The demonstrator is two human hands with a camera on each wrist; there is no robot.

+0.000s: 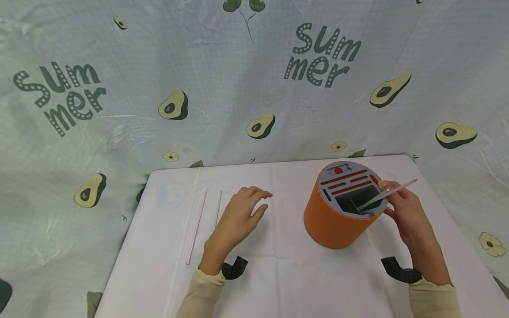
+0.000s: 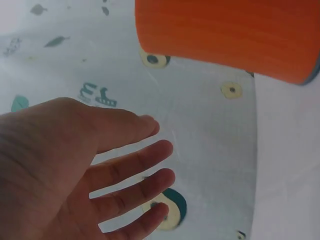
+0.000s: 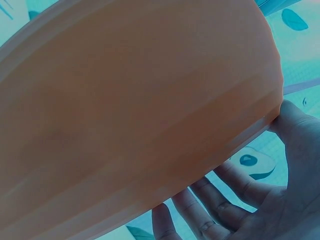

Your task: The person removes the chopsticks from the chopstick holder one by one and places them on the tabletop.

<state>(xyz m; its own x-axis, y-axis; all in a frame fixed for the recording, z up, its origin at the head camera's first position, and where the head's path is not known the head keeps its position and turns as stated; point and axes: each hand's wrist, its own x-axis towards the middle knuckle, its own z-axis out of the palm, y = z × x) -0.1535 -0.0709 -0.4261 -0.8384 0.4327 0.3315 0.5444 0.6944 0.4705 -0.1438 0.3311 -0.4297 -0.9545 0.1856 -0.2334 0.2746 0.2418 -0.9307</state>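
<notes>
My right hand [image 1: 407, 214] grips the right edge of an orange cylindrical organizer [image 1: 334, 225], thumb at the top rim and fingers along the side. The organizer has a grey slotted top [image 1: 328, 170] with deeper dark compartments. Out of one compartment lean a pink straw [image 1: 405, 184] and a pale green straw [image 1: 371, 201], both slanting towards the right hand. Left of the organizer, my left hand [image 1: 237, 217] hovers over the table with fingers loosely bent and nothing in them. In the left wrist view its fingers are spread below the orange wall [image 2: 225, 40].
A second pink straw [image 1: 196, 227] and a second pale green straw [image 1: 218, 205] lie on the white-covered table [image 1: 159, 247], left of the left hand, which partly hides the green one. Behind the table hangs an avocado-print sheet [image 1: 214, 110]. Each wrist wears a black band [image 1: 234, 268].
</notes>
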